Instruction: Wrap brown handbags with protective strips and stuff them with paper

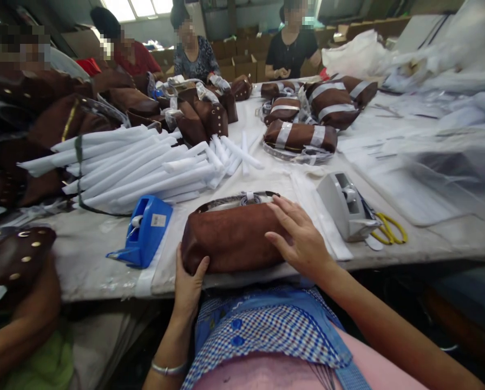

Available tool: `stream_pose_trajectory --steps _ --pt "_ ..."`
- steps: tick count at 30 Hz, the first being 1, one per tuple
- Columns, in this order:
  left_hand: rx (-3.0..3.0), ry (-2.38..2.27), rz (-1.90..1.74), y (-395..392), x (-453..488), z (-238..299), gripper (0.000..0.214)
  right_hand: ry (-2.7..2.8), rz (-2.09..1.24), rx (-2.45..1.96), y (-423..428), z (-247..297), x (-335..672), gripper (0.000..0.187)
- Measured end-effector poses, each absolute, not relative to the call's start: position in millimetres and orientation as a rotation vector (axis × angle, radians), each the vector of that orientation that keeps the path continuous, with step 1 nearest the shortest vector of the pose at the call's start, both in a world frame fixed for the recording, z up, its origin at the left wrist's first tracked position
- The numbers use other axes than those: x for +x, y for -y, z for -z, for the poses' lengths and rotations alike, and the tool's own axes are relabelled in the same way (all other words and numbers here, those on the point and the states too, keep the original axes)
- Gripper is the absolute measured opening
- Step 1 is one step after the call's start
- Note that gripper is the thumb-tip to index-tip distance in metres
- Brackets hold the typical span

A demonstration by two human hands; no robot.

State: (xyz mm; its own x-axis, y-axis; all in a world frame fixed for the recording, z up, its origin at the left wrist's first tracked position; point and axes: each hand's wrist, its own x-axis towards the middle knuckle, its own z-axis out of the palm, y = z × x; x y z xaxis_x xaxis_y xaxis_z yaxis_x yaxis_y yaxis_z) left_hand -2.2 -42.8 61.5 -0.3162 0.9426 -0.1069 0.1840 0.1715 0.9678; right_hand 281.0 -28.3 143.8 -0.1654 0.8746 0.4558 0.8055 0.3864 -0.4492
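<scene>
A brown leather handbag lies on its side at the table's front edge, its wrapped strap along the far side. My left hand grips the bag's near left corner, thumb on the front face and fingers round the end. On the right end of the bag rests my right hand, fingers stretched out and slightly spread. A blue tape dispenser stands to the left of the bag, and a grey tape dispenser to the right.
White paper rolls are piled behind the blue dispenser. Yellow-handled scissors lie at the right. Several taped brown bags sit further back, more bags heap up left. A co-worker's arm is at lower left; several people sit opposite.
</scene>
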Motion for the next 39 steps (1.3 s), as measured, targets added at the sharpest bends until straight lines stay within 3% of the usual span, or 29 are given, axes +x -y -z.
stream_pose_trajectory --steps 7,12,20,32,39 --pt "1.112 -1.607 -1.203 37 -11 -52 0.091 2.095 0.132 -1.469 15 -85 259 0.079" --pt "1.119 -1.581 -1.202 38 -11 -54 0.086 2.062 0.172 -1.367 16 -67 262 0.074" --pt "1.064 -1.636 -1.161 35 -9 -61 0.088 2.284 0.192 -0.947 43 -87 290 0.064" --pt "1.144 -1.629 -1.162 35 -10 -60 0.089 2.441 0.279 -0.828 37 -68 303 0.048" --pt "1.203 -1.663 -1.085 34 -16 -56 0.092 2.391 0.299 -0.846 33 -51 303 0.057"
